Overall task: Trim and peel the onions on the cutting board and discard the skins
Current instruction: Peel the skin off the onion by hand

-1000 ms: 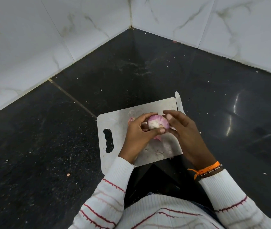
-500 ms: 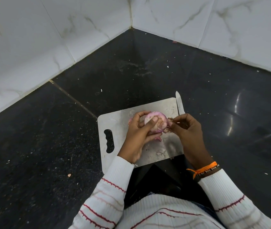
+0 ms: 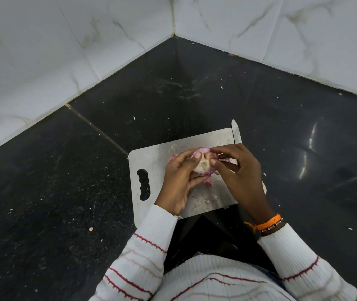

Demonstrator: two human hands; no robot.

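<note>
A pink onion (image 3: 202, 165) with a pale trimmed end facing me is held just above the steel cutting board (image 3: 151, 161). My left hand (image 3: 178, 181) cups it from the left and below. My right hand (image 3: 237, 170) pinches the onion's skin at its top right with thumb and forefinger. Loose pink skin scraps (image 3: 208, 181) lie on the board under the onion. A knife lies along the board's right edge; only its blade tip (image 3: 236, 131) shows beyond my right hand.
The board rests on a dark speckled stone counter (image 3: 64, 192) in a corner, with white marble-look tiled walls (image 3: 42, 51) at the left and back. Small crumbs dot the counter. The board's handle slot (image 3: 144, 184) is at its left.
My right hand moved from the onion's right side up to its top. The left hand turned the onion so the cut end faces up toward me.
</note>
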